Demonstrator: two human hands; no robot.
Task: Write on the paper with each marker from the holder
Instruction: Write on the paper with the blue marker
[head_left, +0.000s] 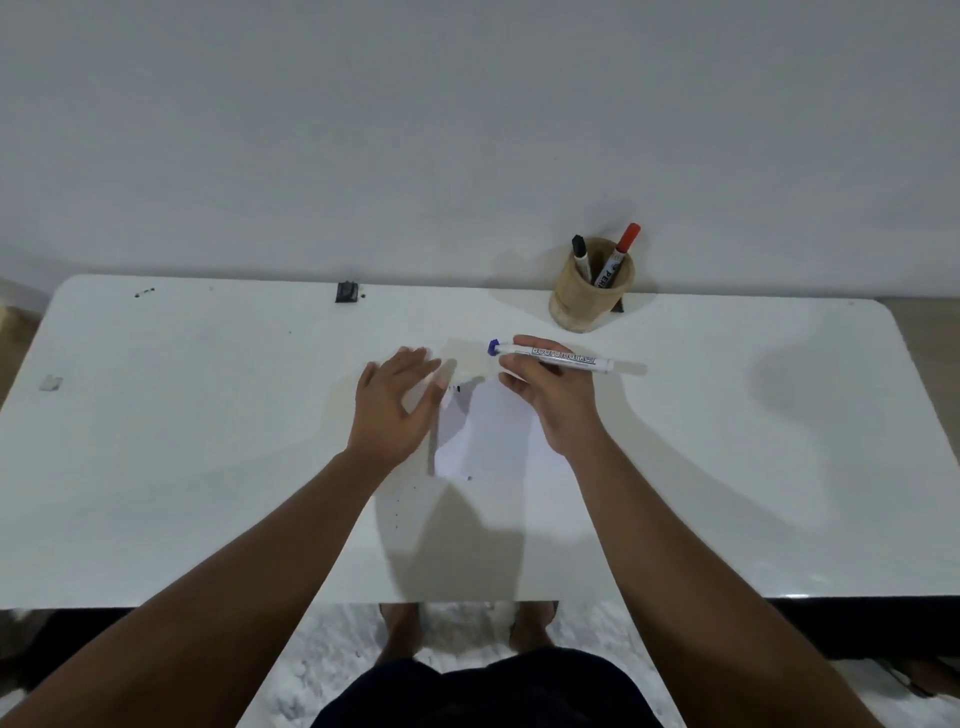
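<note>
A white sheet of paper (488, 441) lies at the middle of the white table (208, 441), with small dark marks near its top left. My right hand (550, 395) hovers over the paper's right part and holds a white marker with a blue cap (566, 358), lying level, cap pointing left. My left hand (400, 405) is open, fingers spread, at the paper's left edge. A round wooden holder (589, 299) stands at the table's back right with a black-capped marker (582, 257) and a red-capped marker (618, 254) inside.
A small black clip-like object (347, 292) sits at the table's back edge against the wall. A pale scrap (51, 383) lies near the left edge. The table's front edge runs close to my legs.
</note>
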